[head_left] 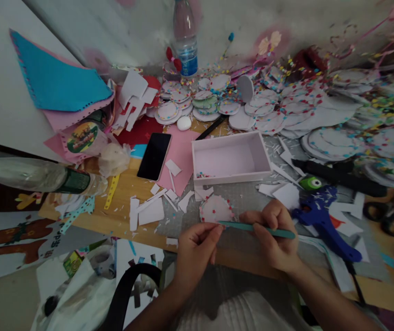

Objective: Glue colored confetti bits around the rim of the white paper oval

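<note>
My right hand (278,236) grips a pair of slim teal tweezers (281,233), held nearly level with the narrow tip pointing left. At that tip, my left hand (199,246) has thumb and index finger pinched together; whatever sits between them is too small to make out. Just beyond both hands lies a round white disc (216,209) with small red and pink pieces around its edge. Behind it stands an open white box (231,177), with a few tiny coloured pieces in its near left corner.
A black phone (154,156) lies left of the box on pink paper (183,138). On the right are a blue glue gun (331,225) and black-handled scissors (386,218). Decorated discs (266,108) pile along the wall beside a water bottle (186,50). White scraps (151,210) litter the mat.
</note>
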The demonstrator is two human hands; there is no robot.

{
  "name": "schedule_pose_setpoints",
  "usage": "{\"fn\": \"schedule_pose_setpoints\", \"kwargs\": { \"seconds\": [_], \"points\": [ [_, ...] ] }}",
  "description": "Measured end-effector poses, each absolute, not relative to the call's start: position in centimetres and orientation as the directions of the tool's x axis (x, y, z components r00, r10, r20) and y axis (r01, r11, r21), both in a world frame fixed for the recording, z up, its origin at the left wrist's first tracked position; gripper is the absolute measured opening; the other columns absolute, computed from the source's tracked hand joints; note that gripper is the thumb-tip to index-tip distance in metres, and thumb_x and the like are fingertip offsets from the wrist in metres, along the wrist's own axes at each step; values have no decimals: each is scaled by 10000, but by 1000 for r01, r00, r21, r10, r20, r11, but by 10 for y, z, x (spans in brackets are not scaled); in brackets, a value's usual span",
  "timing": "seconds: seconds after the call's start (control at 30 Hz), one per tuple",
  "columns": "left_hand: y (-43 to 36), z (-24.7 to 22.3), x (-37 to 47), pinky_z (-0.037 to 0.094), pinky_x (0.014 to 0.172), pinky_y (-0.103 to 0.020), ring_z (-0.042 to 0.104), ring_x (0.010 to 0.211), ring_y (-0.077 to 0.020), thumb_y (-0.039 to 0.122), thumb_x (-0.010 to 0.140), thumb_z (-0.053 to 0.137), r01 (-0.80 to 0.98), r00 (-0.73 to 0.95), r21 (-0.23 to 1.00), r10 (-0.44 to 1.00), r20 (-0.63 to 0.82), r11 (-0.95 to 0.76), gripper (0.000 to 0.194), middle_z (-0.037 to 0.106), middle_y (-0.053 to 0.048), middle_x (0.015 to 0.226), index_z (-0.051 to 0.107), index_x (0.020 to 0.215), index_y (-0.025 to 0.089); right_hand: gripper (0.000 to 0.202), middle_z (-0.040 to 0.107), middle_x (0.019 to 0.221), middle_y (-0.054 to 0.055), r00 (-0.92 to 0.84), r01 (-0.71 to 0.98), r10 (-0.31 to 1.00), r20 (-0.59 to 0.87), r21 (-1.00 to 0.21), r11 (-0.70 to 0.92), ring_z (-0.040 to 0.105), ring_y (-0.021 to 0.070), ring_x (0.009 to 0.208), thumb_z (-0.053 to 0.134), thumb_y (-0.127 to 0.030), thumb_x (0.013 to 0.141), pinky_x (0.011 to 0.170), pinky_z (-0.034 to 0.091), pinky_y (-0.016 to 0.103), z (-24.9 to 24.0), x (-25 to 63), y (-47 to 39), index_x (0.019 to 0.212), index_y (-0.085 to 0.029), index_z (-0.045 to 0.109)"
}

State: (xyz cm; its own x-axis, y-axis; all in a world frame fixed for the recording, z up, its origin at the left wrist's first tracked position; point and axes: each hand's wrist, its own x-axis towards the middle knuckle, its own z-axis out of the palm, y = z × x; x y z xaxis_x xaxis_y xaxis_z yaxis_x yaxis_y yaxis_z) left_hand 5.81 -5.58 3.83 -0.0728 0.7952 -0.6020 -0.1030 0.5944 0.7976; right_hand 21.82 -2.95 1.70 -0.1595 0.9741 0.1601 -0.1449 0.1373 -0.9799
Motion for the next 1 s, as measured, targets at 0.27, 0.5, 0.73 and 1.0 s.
{"fn": "schedule_pose_setpoints", "kwargs": {
  "seconds": [0.27,0.5,0.73,1.0],
  "points": [
    [-57,35,57,264,371,-190,361,334,-53,542,727,673,-78,-47,812,812,-582,578,402,456,61,405,705,772,144,203,337,604,-66,-153,-48,967,202,-979,197,307,110,479,421,-226,941,444,281,239,13,218,-30,799,-265,281],
    [-57,36,57,248,378,-190,358,333,-53,509,756,659,-77,-36,817,817,-575,571,371,437,68,395,703,771,140,211,321,597,-67,-173,-81,957,232,-972,221,306,106,458,414,-201,937,423,288,224,16,216,-29,784,-263,282],
    [-57,38,58,241,376,-194,351,322,-58,516,748,663,-79,-42,814,814,-579,575,384,428,67,379,717,786,137,207,314,606,-68,-205,-125,951,231,-970,208,299,102,445,389,-170,942,413,268,221,18,216,-29,791,-263,280],
    [-58,36,57,260,374,-182,364,329,-53,507,756,667,-105,-58,825,825,-563,555,376,438,64,387,723,792,137,201,296,606,-69,-190,-182,965,181,-972,147,255,112,476,412,-203,953,437,223,237,16,218,-31,797,-263,301]
  ]
}}
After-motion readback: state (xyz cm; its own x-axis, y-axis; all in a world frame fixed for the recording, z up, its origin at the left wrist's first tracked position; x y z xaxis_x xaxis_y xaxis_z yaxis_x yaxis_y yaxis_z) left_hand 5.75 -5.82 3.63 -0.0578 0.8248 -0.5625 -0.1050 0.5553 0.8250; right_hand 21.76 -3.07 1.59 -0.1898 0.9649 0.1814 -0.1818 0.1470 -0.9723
